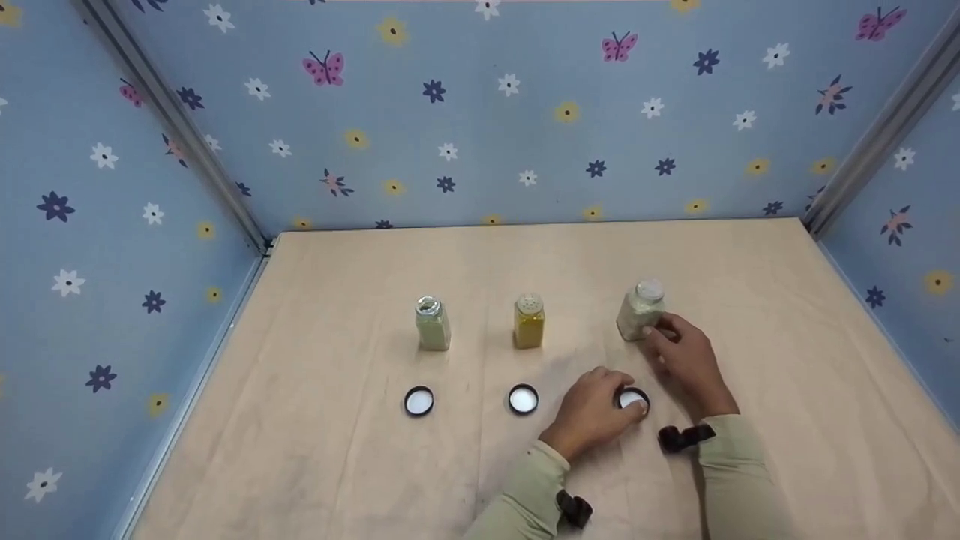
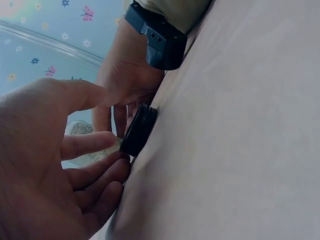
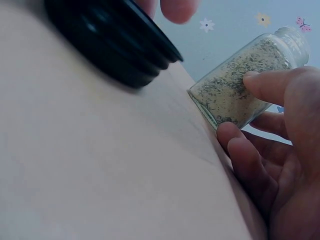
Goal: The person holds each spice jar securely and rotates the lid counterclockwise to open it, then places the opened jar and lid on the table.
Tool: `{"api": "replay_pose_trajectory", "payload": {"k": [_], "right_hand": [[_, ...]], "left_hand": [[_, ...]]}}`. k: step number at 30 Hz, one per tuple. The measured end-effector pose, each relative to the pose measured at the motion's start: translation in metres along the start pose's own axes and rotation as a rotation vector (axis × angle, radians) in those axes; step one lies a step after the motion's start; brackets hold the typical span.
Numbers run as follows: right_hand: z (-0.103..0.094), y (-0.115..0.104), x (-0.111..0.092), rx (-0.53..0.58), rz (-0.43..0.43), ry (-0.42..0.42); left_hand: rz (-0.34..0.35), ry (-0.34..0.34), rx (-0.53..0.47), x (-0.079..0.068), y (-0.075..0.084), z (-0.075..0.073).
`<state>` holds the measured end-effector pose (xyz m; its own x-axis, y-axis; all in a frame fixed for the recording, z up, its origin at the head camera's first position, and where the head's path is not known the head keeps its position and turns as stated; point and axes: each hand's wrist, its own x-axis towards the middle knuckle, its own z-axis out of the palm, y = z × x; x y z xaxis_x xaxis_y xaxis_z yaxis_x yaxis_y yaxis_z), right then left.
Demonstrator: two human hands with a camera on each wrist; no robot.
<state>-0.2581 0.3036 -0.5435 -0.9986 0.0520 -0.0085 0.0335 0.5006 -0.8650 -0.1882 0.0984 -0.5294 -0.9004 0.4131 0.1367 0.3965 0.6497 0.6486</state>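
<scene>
My right hand (image 1: 688, 364) grips a clear glass spice jar (image 1: 639, 316) at the back right. In the right wrist view, the thumb lies on the side of the jar (image 3: 237, 82), which holds pale contents with dark flecks; its base is at the cloth. My left hand (image 1: 592, 411) is at a black screw lid (image 1: 628, 397) lying inside-up in front of that jar. In the left wrist view, its thumb stands apart from the lid (image 2: 140, 130), while the other fingertips are close beside it; whether they touch cannot be told.
A jar with green contents (image 1: 433, 330) and one with yellow contents (image 1: 529, 328), its top perforated, stand farther left. In front of them lie two more black lids (image 1: 418, 401), white inside. Beige cloth (image 1: 300, 420) covers the table; patterned blue panels (image 1: 480, 135) enclose three sides.
</scene>
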Motion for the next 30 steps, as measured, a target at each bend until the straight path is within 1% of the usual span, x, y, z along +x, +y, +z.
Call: {"api": "replay_pose_trajectory", "payload": {"k": [3, 10, 14, 19, 26, 30], "right_hand": [[-0.001, 0.0, 0.0, 0.006, -0.001, -0.003], [-0.001, 0.0, -0.001, -0.004, 0.008, -0.008], [-0.001, 0.0, -0.002, -0.001, 0.026, -0.007], [-0.001, 0.0, -0.001, 0.003, 0.017, -0.014], [0.0, -0.001, 0.0, 0.02, 0.022, -0.014], [0.001, 0.0, -0.001, 0.033, 0.023, -0.007]], "left_hand": [[-0.005, -0.007, -0.024, 0.0, 0.001, -0.002], [-0.036, -0.057, -0.089, -0.003, 0.005, -0.009], [-0.013, -0.065, -0.086, -0.006, 0.006, -0.009], [0.018, -0.06, -0.061, -0.008, 0.006, -0.011], [0.026, -0.096, -0.066, -0.01, 0.005, -0.013], [0.032, -0.104, -0.068, -0.012, 0.004, -0.013]]}}
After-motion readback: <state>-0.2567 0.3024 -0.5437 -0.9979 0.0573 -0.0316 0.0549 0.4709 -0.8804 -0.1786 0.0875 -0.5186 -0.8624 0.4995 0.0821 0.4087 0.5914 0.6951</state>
